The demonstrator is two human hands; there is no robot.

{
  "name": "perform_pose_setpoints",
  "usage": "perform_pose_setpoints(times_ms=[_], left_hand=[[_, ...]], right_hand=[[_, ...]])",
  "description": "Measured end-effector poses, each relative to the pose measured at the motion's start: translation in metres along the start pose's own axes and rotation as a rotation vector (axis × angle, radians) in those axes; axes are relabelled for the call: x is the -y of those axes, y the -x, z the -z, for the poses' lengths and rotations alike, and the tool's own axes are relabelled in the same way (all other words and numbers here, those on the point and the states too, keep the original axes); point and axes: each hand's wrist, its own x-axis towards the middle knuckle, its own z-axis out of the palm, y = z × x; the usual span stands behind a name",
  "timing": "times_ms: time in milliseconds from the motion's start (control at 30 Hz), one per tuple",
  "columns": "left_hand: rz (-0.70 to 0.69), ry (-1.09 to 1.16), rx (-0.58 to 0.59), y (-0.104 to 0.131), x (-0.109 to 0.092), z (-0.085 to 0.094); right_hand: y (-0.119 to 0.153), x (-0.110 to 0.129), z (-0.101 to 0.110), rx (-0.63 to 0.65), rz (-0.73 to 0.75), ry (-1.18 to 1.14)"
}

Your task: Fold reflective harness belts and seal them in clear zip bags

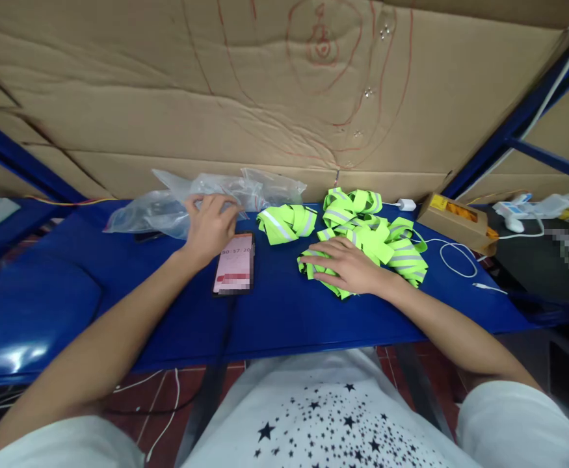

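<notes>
My left hand (212,224) rests over the clear plastic bags (167,211) at the back of the blue table, its fingers bent and pressed against the plastic; how much of it they grip is hidden. Just below that hand lies a phone (234,263) with a lit screen. My right hand (345,263) lies with fingers spread on the near left part of a heap of yellow-green reflective strips (372,237). A separate folded bundle of the same strip (287,223) sits between the hands, touched by neither.
A small cardboard box (454,221) with orange contents stands at the back right. White cables (460,260) and a white adapter (407,205) lie beside the heap. Cardboard (167,117) walls the back. The blue table's (313,331) front edge is near my body.
</notes>
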Motion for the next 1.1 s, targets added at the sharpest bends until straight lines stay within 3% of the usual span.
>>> perform_pose_setpoints(times_ms=[300, 533, 633, 767, 867, 967, 1100], left_hand=[[-0.127, 0.056, 0.026, 0.002, -0.012, -0.003], [-0.098, 0.251, 0.044, 0.004, -0.048, 0.010], [-0.134, 0.269, 0.159, -0.009, -0.065, 0.013], [-0.184, 0.212, 0.422, -0.036, -0.077, 0.001], [-0.104, 0.203, 0.520, -0.054, -0.075, -0.011], [-0.011, 0.203, 0.493, -0.061, -0.061, -0.017], [0.099, 0.210, 0.429, -0.054, -0.027, -0.018]], right_hand=[[-0.001, 0.002, 0.002, 0.000, -0.005, 0.011], [-0.001, 0.004, 0.005, 0.004, -0.017, -0.008], [-0.001, 0.004, 0.004, -0.013, -0.012, -0.009], [-0.001, 0.002, 0.001, -0.042, 0.002, 0.005], [0.000, 0.002, -0.001, -0.049, -0.004, 0.007], [0.000, 0.001, -0.001, -0.052, -0.003, 0.009], [0.000, 0.000, -0.001, -0.054, 0.013, 0.004]])
